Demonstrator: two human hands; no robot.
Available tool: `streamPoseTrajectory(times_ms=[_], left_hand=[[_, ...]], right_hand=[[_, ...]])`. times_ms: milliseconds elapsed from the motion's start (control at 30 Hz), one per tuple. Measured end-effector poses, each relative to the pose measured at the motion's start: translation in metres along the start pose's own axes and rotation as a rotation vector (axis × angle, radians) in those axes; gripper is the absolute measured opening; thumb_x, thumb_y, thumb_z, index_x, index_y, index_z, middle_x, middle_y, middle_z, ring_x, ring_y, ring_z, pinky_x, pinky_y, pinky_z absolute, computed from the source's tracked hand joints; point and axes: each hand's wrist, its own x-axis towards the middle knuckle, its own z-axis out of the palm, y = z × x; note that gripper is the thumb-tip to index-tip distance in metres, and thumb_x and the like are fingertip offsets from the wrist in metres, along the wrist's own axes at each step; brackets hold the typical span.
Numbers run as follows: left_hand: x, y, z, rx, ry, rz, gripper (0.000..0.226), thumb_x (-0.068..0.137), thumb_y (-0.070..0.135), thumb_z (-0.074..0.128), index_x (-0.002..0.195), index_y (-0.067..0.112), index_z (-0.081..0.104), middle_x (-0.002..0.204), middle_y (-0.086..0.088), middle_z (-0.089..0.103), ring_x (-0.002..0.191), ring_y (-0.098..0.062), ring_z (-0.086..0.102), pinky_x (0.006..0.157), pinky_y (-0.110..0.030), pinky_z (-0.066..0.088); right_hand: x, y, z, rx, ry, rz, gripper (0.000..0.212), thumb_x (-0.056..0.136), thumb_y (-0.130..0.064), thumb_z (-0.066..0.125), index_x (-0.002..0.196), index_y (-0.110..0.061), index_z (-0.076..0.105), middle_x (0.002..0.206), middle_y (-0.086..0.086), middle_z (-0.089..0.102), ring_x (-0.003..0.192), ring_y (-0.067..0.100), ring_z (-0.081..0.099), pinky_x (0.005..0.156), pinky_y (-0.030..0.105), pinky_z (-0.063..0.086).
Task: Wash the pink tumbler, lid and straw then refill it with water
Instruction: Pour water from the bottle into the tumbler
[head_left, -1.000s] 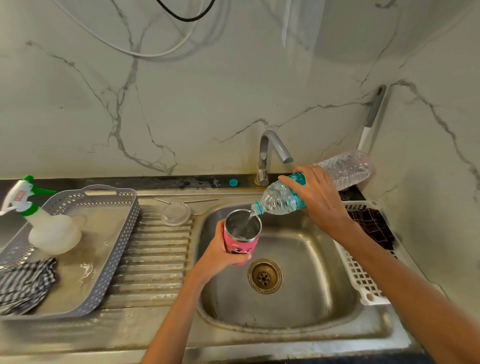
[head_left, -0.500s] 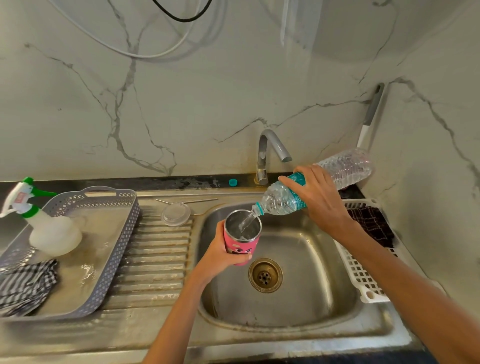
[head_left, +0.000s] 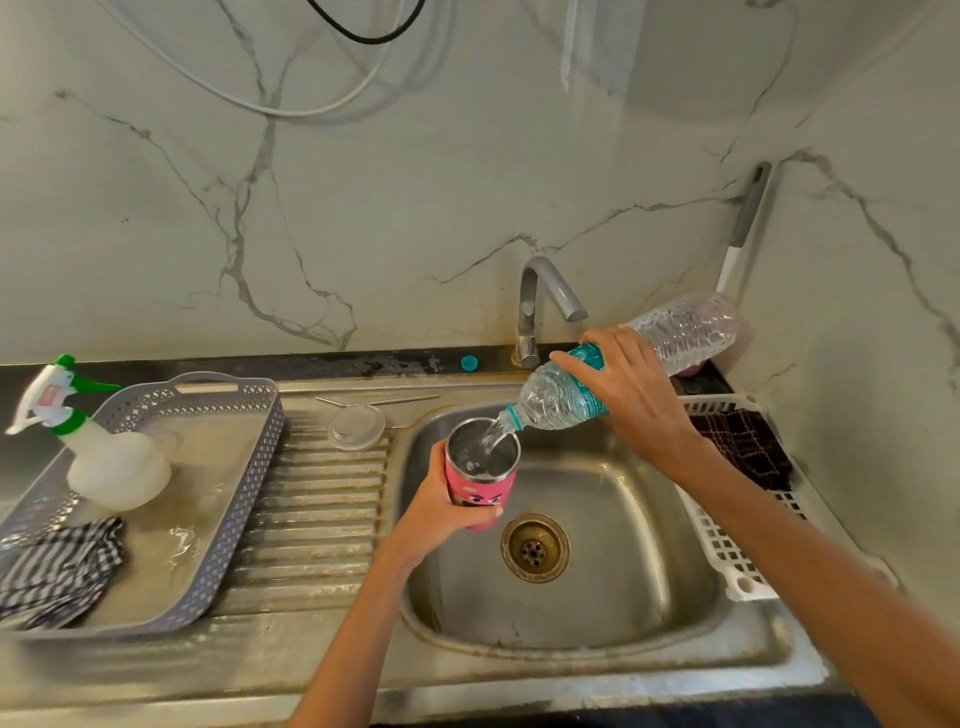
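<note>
Pink tumbler gripped by left hand; right hand tilts bottle.

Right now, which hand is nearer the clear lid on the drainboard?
Left. The left hand grips the tumbler just right of the lid; the right hand holds the bottle farther right.
</note>
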Motion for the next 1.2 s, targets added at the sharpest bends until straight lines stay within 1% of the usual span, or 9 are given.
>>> streamPoseTrajectory(times_ms=[100,233,400,600,767,967,1033,1133,1200], left_hand=[[-0.001,0.0,-0.001,-0.003,0.002,-0.002,0.101,0.062,0.003,0.09,0.139,0.031,0.031,0.128,0.006,0.056,0.115,-0.008,0.057,0.082,-0.018,0.053],[-0.003,-0.001,-0.001,0.003,-0.007,-0.009,0.099,0.062,0.004,0.09,0.136,0.034,0.032,0.127,0.007,0.057,0.112,-0.003,0.059,0.083,-0.021,0.054],[-0.006,0.0,-0.002,0.011,-0.001,0.002,0.097,0.063,0.002,0.089,0.136,0.032,0.033,0.126,0.005,0.057,0.11,0.0,0.059,0.081,-0.019,0.053],[-0.01,0.002,-0.002,0.016,0.03,0.001,0.093,0.063,0.001,0.089,0.127,0.041,0.035,0.124,0.009,0.057,0.108,0.003,0.059,0.08,-0.018,0.053],[-0.015,0.003,-0.003,0.005,0.027,-0.005,0.094,0.063,0.0,0.089,0.13,0.039,0.034,0.126,0.007,0.056,0.11,-0.003,0.059,0.077,-0.017,0.052],[-0.02,0.006,-0.002,0.006,0.037,-0.005,0.09,0.064,-0.004,0.087,0.123,0.04,0.036,0.123,0.007,0.055,0.103,0.009,0.059,0.073,-0.014,0.052],[-0.02,0.007,-0.002,0.007,0.043,-0.002,0.089,0.064,-0.004,0.087,0.123,0.04,0.036,0.123,0.009,0.054,0.105,0.006,0.058,0.075,-0.013,0.051],[-0.021,0.007,-0.002,0.005,0.055,0.0,0.089,0.063,-0.001,0.088,0.122,0.041,0.037,0.125,0.01,0.054,0.11,-0.005,0.057,0.075,-0.014,0.051],[-0.021,0.007,-0.002,0.005,0.061,0.0,0.09,0.063,0.001,0.089,0.122,0.043,0.036,0.124,0.012,0.054,0.112,-0.007,0.056,0.075,-0.013,0.052]], right_hand=[[0.001,-0.001,-0.001,-0.002,0.002,-0.007,0.106,0.043,-0.008,0.096,0.134,-0.02,0.043,0.124,0.022,0.055,0.114,0.042,0.053,0.098,0.053,0.044],[0.002,-0.002,-0.003,0.004,0.024,-0.015,0.105,0.044,-0.009,0.096,0.133,-0.02,0.042,0.123,0.022,0.055,0.114,0.041,0.053,0.099,0.053,0.043],[0.002,-0.002,-0.003,0.006,0.036,-0.021,0.106,0.043,-0.007,0.095,0.131,-0.021,0.04,0.122,0.023,0.056,0.113,0.041,0.054,0.099,0.054,0.043],[0.001,-0.004,-0.001,0.005,0.04,-0.028,0.101,0.042,-0.008,0.096,0.131,-0.018,0.05,0.122,0.022,0.056,0.113,0.04,0.054,0.099,0.053,0.042],[0.001,-0.007,-0.002,0.02,0.057,-0.023,0.1,0.04,-0.009,0.097,0.13,-0.018,0.053,0.122,0.022,0.056,0.113,0.041,0.054,0.099,0.054,0.042],[0.002,-0.009,-0.004,0.009,0.1,-0.021,0.096,0.038,-0.01,0.097,0.126,-0.016,0.06,0.118,0.022,0.059,0.108,0.04,0.057,0.097,0.053,0.044],[0.002,-0.009,-0.003,0.016,0.092,-0.013,0.097,0.038,-0.011,0.097,0.126,-0.017,0.059,0.118,0.021,0.058,0.109,0.04,0.056,0.097,0.053,0.044],[0.0,-0.012,0.0,0.036,0.075,0.0,0.095,0.04,-0.013,0.097,0.127,-0.018,0.059,0.119,0.021,0.058,0.11,0.04,0.056,0.098,0.052,0.044],[-0.002,-0.014,0.002,0.052,0.062,0.008,0.095,0.042,-0.015,0.097,0.128,-0.018,0.058,0.119,0.02,0.058,0.111,0.039,0.056,0.099,0.052,0.043]])
